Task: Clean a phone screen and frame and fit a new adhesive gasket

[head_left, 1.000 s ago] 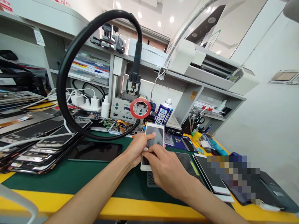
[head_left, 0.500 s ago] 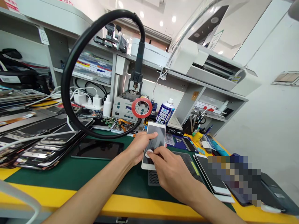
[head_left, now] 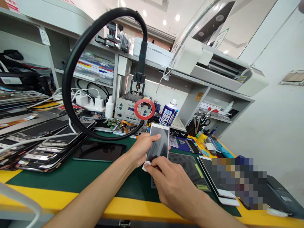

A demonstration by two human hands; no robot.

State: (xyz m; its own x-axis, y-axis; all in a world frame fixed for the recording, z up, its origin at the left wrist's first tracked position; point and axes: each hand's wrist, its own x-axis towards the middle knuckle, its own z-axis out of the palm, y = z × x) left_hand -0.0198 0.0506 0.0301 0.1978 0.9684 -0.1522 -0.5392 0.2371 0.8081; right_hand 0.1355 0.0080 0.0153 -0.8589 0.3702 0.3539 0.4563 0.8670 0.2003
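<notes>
A white-framed smartphone (head_left: pixel 159 144) with a dark screen is tilted up above the bench. My left hand (head_left: pixel 142 148) is closed around it from the left, thumb across the screen and a fingertip showing at the right edge. Pinched between the thumb and fingers of my right hand (head_left: pixel 169 177) is a small white wipe (head_left: pixel 145 166). The wipe lies at the phone's lower left corner, and the right hand hides the phone's bottom end. Below the phone, a dark perforated mat (head_left: pixel 190 167) rests on the green work mat (head_left: pixel 59 177).
A black hose (head_left: pixel 67 79) loops to a hot-air station (head_left: pixel 125 107) with a red tape roll (head_left: pixel 135 109) before it. Screens (head_left: pixel 47 145) are stacked left, and a dark panel (head_left: pixel 99 151) lies nearer. A spray can (head_left: pixel 168 113) stands behind the phone; more phones (head_left: pixel 216 180) lie right.
My right hand has moved the wipe down and left, from the lower screen to the phone's lower left corner. The left hand keeps its grip on the phone.
</notes>
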